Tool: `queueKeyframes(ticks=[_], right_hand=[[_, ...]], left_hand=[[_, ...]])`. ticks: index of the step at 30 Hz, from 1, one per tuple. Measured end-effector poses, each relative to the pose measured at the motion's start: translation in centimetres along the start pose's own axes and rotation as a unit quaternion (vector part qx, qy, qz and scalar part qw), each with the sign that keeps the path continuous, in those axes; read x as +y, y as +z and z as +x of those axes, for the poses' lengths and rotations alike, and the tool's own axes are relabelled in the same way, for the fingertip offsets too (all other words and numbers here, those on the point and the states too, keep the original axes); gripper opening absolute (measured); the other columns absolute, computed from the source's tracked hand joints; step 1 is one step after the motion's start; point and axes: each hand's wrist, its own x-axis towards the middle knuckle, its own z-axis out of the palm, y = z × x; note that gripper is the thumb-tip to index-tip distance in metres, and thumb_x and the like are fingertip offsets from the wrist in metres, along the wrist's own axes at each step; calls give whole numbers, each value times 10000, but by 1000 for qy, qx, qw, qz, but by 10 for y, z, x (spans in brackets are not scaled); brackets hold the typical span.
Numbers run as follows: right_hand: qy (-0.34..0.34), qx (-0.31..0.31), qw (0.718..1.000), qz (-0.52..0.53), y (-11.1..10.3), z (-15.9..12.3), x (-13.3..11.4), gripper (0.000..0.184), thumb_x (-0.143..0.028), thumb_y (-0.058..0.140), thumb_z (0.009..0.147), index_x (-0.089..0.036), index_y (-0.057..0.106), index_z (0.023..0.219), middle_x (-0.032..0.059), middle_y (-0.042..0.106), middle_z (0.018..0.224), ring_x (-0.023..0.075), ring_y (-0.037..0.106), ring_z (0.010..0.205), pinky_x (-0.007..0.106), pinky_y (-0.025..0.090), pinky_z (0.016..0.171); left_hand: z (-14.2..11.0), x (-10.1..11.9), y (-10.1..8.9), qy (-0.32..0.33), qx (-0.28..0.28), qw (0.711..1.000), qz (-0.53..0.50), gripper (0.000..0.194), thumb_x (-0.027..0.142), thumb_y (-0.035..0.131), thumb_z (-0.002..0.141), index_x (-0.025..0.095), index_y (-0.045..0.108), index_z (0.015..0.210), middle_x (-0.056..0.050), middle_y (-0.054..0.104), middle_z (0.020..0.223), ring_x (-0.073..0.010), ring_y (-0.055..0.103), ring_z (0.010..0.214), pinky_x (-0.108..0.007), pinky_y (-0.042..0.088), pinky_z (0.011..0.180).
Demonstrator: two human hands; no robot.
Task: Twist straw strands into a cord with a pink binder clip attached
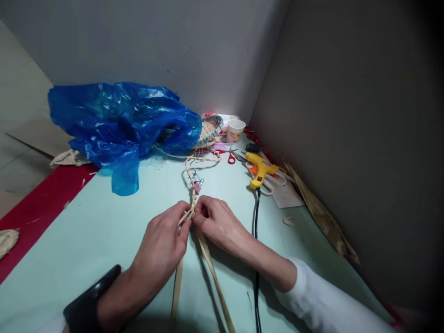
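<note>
L hand fingers pinching a strand at near end of braided cord; R hand fingers pinching same end, tips approx. meeting. Cord is running from btwn fingers out over worktop; loose strips trailing below them. Pink clip sitting just beyond fingers, by cord. Glue gun lying R of fingers, w/ black cable running down that side. Blue bag resting beyond fingers, to L; paper cup standing farther off, slightly R.
</note>
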Motion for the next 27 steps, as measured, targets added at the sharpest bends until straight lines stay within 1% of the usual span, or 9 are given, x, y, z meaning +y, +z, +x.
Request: queueKeyframes(ticks=[6,10,15,17,20,22,24,26,27], right_hand=[[13,-52,993,106,2,4,6,159,-275,539,819,-177,505,698,-40,476,605,96,415,563,223,288,521],[31,-48,987,151,6,7,9,199,-312,555,820,-172,513,685,-45,446,592,88,386,544,215,282,509],[25,-25,993,111,1,5,2,185,-257,548,789,-180,486,634,-49,438,561,94,378,537,224,258,497],[19,-10,996,83,-1,3,0,165,-211,536,765,-182,474,615,-48,444,555,96,386,537,225,266,503],[-1,23,999,33,-1,-1,-2,123,-150,507,742,-182,484,626,-42,473,567,98,400,541,229,258,513],[-12,37,999,10,1,-3,-2,114,-145,494,760,-182,509,653,-37,495,578,100,407,545,233,250,517],[-12,36,999,2,3,-4,-2,117,-162,492,792,-182,540,687,-31,523,595,104,424,557,232,254,527],[-6,26,1000,4,3,-5,-1,124,-195,496,826,-184,568,726,-24,551,616,108,446,574,228,267,539],[-2,20,1000,6,3,-5,0,126,-212,498,840,-186,577,745,-21,565,630,110,457,583,225,275,545]], left_hand=[[-1,-1,-1,11,0,1000,25,132,236,400,902,218,531,895,-46,637,818,-218,575,709,-311,394,675],[-1,-1,-1,6,0,1000,27,116,228,411,890,220,526,896,-40,639,797,-224,586,701,-312,395,664],[-3,0,-4,3,-5,1000,9,134,246,432,888,225,561,922,-46,675,858,-233,619,752,-319,408,699],[-4,0,-7,9,9,1000,-17,143,266,456,887,225,588,923,-51,679,902,-232,620,809,-320,417,736],[-5,-1,-9,-18,22,997,-75,176,343,485,892,224,597,823,-26,646,772,-199,582,715,-304,415,674],[-5,-3,-6,-75,-15,981,-176,223,391,500,886,219,564,759,11,593,646,-143,499,541,-265,373,532],[-6,-5,-1,-131,-65,944,-295,251,419,511,874,209,542,742,29,573,599,-100,426,420,-233,324,420],[-8,-7,4,-155,-86,914,-366,252,429,533,857,196,551,764,18,602,629,-93,450,383,-226,350,379],[-9,-7,6,-153,-84,911,-374,251,430,544,852,189,565,786,7,621,657,-103,495,398,-234,395,393]])
